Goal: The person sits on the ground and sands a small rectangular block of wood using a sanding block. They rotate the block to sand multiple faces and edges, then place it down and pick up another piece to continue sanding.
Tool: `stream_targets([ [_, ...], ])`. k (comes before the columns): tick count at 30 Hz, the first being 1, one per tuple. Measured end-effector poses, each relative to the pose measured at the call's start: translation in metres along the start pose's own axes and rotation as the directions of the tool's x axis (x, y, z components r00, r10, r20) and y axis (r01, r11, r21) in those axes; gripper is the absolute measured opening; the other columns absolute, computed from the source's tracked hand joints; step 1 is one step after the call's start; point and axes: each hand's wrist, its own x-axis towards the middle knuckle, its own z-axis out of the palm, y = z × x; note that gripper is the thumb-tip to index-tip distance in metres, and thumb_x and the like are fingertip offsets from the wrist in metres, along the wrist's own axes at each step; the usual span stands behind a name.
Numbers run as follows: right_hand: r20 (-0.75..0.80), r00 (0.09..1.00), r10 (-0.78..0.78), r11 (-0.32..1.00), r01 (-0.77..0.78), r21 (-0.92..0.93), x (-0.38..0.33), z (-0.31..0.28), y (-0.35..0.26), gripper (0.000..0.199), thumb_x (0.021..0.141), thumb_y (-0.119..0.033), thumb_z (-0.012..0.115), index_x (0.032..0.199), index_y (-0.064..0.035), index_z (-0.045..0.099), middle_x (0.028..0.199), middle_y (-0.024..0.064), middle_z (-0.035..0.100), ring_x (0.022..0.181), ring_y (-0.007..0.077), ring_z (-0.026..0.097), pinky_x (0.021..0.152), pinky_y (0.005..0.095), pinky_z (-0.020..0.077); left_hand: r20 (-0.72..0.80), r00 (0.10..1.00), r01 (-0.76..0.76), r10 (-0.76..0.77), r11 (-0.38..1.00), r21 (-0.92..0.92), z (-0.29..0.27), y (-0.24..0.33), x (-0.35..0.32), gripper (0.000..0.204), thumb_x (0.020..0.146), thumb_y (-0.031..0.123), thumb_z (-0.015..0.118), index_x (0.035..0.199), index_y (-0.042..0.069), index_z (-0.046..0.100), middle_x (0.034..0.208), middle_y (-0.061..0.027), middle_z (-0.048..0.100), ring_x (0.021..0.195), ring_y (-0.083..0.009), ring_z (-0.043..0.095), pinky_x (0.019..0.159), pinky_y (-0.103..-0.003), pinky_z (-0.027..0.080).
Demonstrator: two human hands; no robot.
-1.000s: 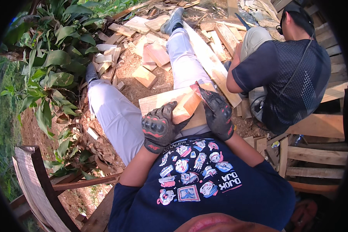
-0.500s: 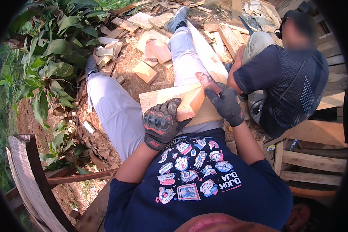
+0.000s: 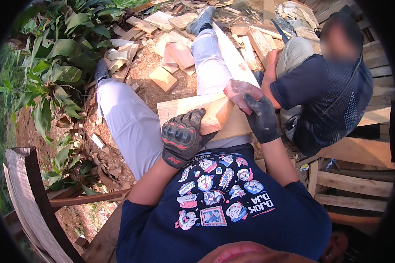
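1. I saw the board (image 3: 238, 126) across the legs (image 3: 129, 120); their shifting could have tipped it.
2. The left hand (image 3: 182, 134) gripped the block (image 3: 217, 116) over it; loosening risked a slide.
3. The right hand (image 3: 263, 117) pinched a reddish sheet (image 3: 239, 93); slackening might have dropped it.
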Motion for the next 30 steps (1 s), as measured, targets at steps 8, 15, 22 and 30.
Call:
stream_targets([
  [8, 0.054, 0.998, -0.028, 0.963, 0.013, 0.271, 0.002, 0.001, 0.0, 0.046, 0.106, -0.008, 0.067, 0.148, 0.0098, 0.063, 0.146, 0.0174, 0.07, 0.131, 0.0257, 0.069, 0.114, 0.0378, 0.0536, -0.027, 1.0, -0.013, 0.013, 1.0, -0.009, 0.001, -0.002, 0.0, 0.068, 0.082, 0.052, 0.091, 0.13, 0.006, 0.074, 0.11, -0.0155, 0.081, 0.094, -0.0357, 0.078, 0.085, -0.05, 0.06],
  [15, -0.149, 0.987, -0.057, 0.927, -0.004, -0.376, -0.005, 0.015, -0.008, 0.037, 0.115, -0.021, 0.061, 0.142, 0.0018, 0.072, 0.125, 0.0084, 0.08, 0.102, 0.0109, 0.073, 0.086, 0.0269, 0.0582, -0.053, 0.998, -0.04, 0.04, 0.999, -0.004, 0.003, -0.003, -0.001, 0.07, 0.082, 0.053, 0.091, 0.131, 0.007, 0.073, 0.109, -0.0147, 0.081, 0.092, -0.0345, 0.077, 0.083, -0.05, 0.06],
  [22, -0.016, 0.989, -0.146, 0.836, 0.114, -0.537, -0.01, 0.033, -0.027, 0.036, 0.116, -0.023, 0.059, 0.138, 0.0011, 0.074, 0.117, 0.0069, 0.081, 0.099, 0.0109, 0.073, 0.085, 0.029, 0.0589, -0.032, 0.999, -0.013, 0.013, 1.0, -0.01, 0.003, -0.004, -0.001, 0.072, 0.081, 0.054, 0.092, 0.132, 0.007, 0.073, 0.112, -0.0139, 0.081, 0.093, -0.0343, 0.077, 0.082, -0.048, 0.06],
  [30, 0.308, 0.872, -0.381, 0.378, 0.451, -0.808, -0.032, 0.043, -0.01, 0.033, 0.109, -0.014, 0.063, 0.138, -0.0031, 0.074, 0.13, 0.0193, 0.078, 0.116, 0.0365, 0.076, 0.104, 0.0437, 0.0568, -0.032, 0.999, 0.018, -0.018, 1.0, -0.002, 0.006, -0.005, -0.002, 0.07, 0.081, 0.058, 0.091, 0.129, 0.009, 0.077, 0.113, -0.0122, 0.082, 0.094, -0.0336, 0.077, 0.084, -0.048, 0.06],
])
